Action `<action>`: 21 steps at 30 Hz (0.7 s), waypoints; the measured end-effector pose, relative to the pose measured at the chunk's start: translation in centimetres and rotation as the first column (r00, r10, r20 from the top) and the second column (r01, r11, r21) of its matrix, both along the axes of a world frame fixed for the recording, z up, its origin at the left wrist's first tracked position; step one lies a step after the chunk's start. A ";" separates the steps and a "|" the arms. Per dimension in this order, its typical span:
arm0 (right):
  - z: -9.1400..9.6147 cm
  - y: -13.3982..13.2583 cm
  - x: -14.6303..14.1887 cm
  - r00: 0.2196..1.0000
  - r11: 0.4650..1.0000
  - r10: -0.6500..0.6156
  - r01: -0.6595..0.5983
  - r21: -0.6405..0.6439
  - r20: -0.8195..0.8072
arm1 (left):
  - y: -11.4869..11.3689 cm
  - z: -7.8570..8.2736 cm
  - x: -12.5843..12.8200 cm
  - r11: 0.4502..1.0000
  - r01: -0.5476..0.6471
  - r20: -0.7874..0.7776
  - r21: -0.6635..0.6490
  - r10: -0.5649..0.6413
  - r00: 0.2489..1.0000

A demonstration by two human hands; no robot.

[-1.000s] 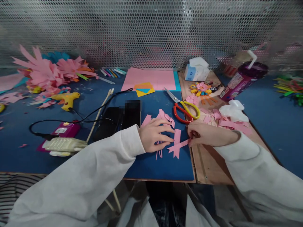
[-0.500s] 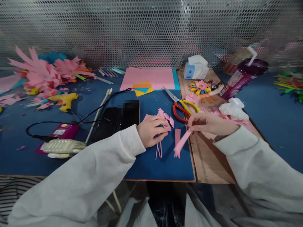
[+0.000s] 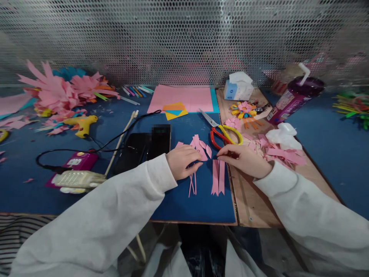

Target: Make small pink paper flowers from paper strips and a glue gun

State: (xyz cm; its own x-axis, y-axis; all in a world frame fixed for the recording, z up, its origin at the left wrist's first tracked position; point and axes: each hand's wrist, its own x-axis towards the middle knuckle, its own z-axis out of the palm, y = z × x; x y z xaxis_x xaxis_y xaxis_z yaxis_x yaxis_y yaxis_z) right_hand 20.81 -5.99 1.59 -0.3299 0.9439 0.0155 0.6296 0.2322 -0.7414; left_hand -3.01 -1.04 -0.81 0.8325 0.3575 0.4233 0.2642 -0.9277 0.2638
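My left hand rests over small pink paper pieces, its thumb apart from the slightly curled fingers. Thin pink strips stick out below it. To the right, two pink paper ribbons with notched lower ends lie side by side on the blue mat. My right hand hovers at their upper ends, thumb and index finger close together with a small gap and nothing visible between them. Scissors with red and yellow handles lie just beyond my right hand, blades open and pointing away.
A tissue box, paper flower, tilted purple bottle and pink scraps occupy the right side. Pink sheets lie at the back. Leftward are black phones, a yellow glue gun, cables and pink paper flowers.
My right hand has laid the pink ribbon it held down beside the other one and moved slightly left. My left hand has barely moved. The view has shifted slightly.
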 end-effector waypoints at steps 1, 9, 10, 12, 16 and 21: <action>-0.1 -0.1 -0.1 1.000 1.000 -0.012 0.011 0.025 0.029 | 0.0 0.0 0.0 1.000 -0.006 -0.002 0.001 0.006 1.000; -1.1 0.0 -0.1 0.979 0.947 0.081 -0.134 0.291 0.185 | 0.0 -0.2 0.1 0.997 0.013 0.019 0.082 -0.015 1.000; -1.0 0.1 -0.1 0.976 0.942 0.089 -0.146 0.302 0.197 | 0.0 -0.3 0.0 0.995 0.025 0.012 0.092 -0.026 1.000; -0.4 0.4 0.3 0.976 0.932 0.061 -0.130 0.339 0.208 | 0.2 -0.3 -0.1 0.992 0.032 0.015 0.119 -0.034 0.999; 1.1 2.7 2.1 0.957 0.893 -0.196 0.083 0.442 0.216 | 0.4 -0.4 -0.1 0.986 0.007 0.057 0.165 -0.017 0.998; 0.2 8.3 4.9 0.795 0.786 -0.527 0.322 0.527 0.301 | 0.2 -0.2 0.2 0.986 -0.020 0.090 0.166 0.005 0.996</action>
State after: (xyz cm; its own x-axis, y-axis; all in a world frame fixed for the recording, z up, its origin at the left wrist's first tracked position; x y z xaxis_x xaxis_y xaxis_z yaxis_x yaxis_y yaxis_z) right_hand 25.66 2.34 1.80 0.0342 0.9112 0.4105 0.9565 0.0892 -0.2777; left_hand -2.84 -0.87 -0.99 0.7847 0.2858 0.5501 0.2582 -0.9574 0.1292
